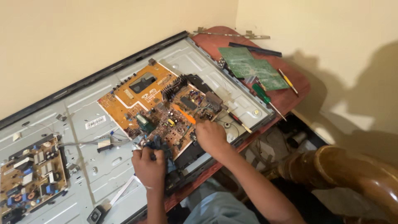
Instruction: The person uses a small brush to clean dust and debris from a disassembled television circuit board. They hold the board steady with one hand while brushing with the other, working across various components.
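Observation:
A large orange-brown circuit board (145, 97) lies on the grey metal back of an opened flat television (83, 124). My left hand (150, 162) grips the board's near edge, by a cluster of dark blue parts. My right hand (211, 136) is closed on an orange-handled tool (184, 114), whose tip points onto the middle of the board. A black cover piece (188, 154) sits under the board's near corner.
A second board with coils and capacitors (31, 174) is fixed at the panel's left. On the red-brown table (296, 97) lie two green boards (253, 66), a green-handled screwdriver (265, 97), a yellow-handled tool (288, 81) and a metal bracket (232, 34). A wooden chair arm (352, 170) is at right.

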